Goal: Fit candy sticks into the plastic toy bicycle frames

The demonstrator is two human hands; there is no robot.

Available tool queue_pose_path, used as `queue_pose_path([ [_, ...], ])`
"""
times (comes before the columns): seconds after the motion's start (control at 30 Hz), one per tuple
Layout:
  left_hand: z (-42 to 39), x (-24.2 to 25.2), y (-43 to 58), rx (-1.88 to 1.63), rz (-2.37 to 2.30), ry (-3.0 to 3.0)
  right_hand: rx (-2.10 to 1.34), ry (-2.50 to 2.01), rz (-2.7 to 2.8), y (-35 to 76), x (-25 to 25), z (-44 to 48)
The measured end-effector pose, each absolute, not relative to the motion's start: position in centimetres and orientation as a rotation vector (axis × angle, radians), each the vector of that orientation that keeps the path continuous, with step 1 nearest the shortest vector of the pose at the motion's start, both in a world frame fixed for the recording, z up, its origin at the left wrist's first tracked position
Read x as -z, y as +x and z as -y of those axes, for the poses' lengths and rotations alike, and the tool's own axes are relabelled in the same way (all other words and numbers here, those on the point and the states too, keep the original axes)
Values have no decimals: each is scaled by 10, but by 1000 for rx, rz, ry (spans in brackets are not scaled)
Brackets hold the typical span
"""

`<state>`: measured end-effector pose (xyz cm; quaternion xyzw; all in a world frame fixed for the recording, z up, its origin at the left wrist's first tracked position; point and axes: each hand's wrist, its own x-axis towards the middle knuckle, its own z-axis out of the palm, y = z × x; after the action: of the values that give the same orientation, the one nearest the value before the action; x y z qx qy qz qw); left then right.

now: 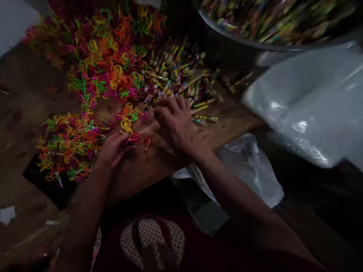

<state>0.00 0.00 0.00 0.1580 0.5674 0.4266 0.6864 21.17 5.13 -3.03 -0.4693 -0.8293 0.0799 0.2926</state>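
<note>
- Reaching over a wooden table [141, 166] in the head view, both bare hands work at its near side, in dim, blurred light.
- The left hand [112, 149] has its fingers bent and its thumb and forefinger near each other, at the lower end of some yellow loops [126, 121]; whether they pinch these cannot be told.
- From those fingertips the yellow loops run away from the person, long axis nearly straight ahead with a slight lean to the right, rounded ends foremost.
- Red pieces [148, 141] lie just right of the left fingers, on the side toward the right hand.
- The right hand [178, 122] is bent over the table with fingers curled downward; what they grip, if anything, cannot be told.
- Just beyond the right fingers spreads a pile of wrapped sticks [177, 71], lying at mixed angles.
- Right of the right knuckles, a few yellow sticks [202, 108] lie mostly crosswise, some with their right ends tipped slightly away from the person.
- A large heap of coloured loops [110, 71] fills the area ahead of the left fingers; a smaller heap [70, 139] sits to their left, near the wrist.
- Well past the right fingers are a filled basin [241, 41] and a plastic bag [306, 98].
</note>
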Motion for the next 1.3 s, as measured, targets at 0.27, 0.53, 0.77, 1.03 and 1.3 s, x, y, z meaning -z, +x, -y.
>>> queue_pose_path([
  [0.27, 5, 1, 11, -868, -1188, 425, -1035, -857, 1775, 193, 36, -28],
  [0.53, 9, 6, 17, -822, -1129, 411, -1519, -882, 1359, 203, 48, -14],
  [0.77, 15, 0, 20, -758, -1131, 439, -1326, -842, 1447, 204, 45, -6],
  [1.03, 22, 8, 24, -746, -1200, 475, -1028, -736, 1747, 216, 37, 4],
  [1.3, 24, 17, 27, -733, -1174, 409, -1014, -824, 1747, 219, 51, 8],
])
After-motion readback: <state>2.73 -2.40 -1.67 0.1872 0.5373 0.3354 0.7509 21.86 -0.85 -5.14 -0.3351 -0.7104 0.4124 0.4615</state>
